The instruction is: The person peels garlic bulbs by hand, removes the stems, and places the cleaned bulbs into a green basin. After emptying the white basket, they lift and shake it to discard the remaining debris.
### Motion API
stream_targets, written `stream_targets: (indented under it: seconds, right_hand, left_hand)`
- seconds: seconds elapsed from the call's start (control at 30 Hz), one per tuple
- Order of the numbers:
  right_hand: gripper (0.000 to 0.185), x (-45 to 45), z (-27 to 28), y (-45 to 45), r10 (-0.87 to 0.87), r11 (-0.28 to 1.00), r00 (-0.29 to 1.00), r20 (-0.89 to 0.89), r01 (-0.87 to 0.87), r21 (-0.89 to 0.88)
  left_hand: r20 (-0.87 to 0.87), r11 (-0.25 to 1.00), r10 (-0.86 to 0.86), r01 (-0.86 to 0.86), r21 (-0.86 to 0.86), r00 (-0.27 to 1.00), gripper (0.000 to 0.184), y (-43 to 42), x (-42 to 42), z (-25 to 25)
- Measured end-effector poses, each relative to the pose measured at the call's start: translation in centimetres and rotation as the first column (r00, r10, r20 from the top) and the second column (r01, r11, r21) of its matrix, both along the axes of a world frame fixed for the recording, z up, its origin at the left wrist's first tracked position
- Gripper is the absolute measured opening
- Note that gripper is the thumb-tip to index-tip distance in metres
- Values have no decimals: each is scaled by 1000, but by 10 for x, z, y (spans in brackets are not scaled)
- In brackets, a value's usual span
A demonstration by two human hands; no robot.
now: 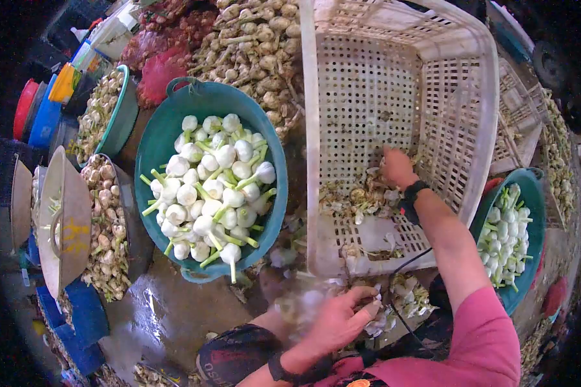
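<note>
Inside a dirty white plastic crate [371, 97], my right hand [399, 168] is closed, fingers curled down at loose garlic scraps and skins [361, 198]. What it holds, if anything, is hidden. Below the crate's near edge, over my lap, my left hand [343, 317] has its thumb and fingers apart, beside pale garlic skins [382, 320]. Left of the crate stands a green tub [150, 222] of peeled white garlic bulbs with trimmed green stems [213, 187].
Unpeeled garlic [258, 51] is heaped behind the green tub. Another green tub [526, 258] of white bulbs stands at right. At left are a metal basin [64, 222], a container of brownish garlic [106, 226] and blue bins [87, 316]. A dark cord [400, 266] hangs near my lap.
</note>
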State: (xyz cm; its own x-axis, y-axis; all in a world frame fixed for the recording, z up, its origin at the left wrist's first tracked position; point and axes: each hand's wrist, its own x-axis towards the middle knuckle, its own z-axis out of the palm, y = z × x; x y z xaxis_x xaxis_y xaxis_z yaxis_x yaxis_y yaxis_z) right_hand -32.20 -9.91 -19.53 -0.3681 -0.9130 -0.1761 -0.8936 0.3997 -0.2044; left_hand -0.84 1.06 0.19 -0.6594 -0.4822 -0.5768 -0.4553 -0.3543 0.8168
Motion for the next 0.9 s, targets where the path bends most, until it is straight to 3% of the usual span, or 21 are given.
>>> stream_targets:
  seconds: [0.03,0.07,0.17,0.3,0.37,0.47,0.57,0.6,0.7,0.83,0.9]
  right_hand:
    - [34,8,16,-4,-17,1000,1000,21,18,-21]
    - [38,10,38,-5,-46,998,970,237,57,-39]
    - [57,30,89,7,4,945,628,778,253,-209]
    - [64,91,158,57,188,883,172,967,401,-243]
    - [64,121,173,85,335,855,-29,942,430,-291]
    - [55,157,208,123,286,892,49,957,352,-285]
    - [52,183,229,140,317,879,329,890,250,-405]
    - [52,185,237,143,344,866,582,737,106,-488]
    - [56,197,244,153,434,755,832,345,-127,-644]
    - [53,212,231,161,453,623,887,96,-237,-746]
    - [47,217,231,161,486,561,874,9,-305,-770]
  left_hand:
    - [-6,1000,6,-6,13,1000,31,0,1,0]
    - [-15,1000,16,-15,24,1000,31,-1,1,1]
    - [-75,971,171,-155,184,982,30,-2,-1,2]
    - [-88,861,442,-395,319,892,36,-7,-1,16]
    - [-210,742,648,-545,390,732,36,-5,0,14]
    - [-289,600,793,-603,526,537,33,-15,5,18]
    - [-399,609,789,-516,602,467,28,-17,13,13]
    - [-431,606,794,-519,603,428,26,-17,15,18]
    - [-461,659,752,-510,553,471,23,-15,21,22]
    - [-424,706,706,-524,475,567,26,-16,26,20]
    - [-395,672,741,-585,454,544,28,-13,25,17]
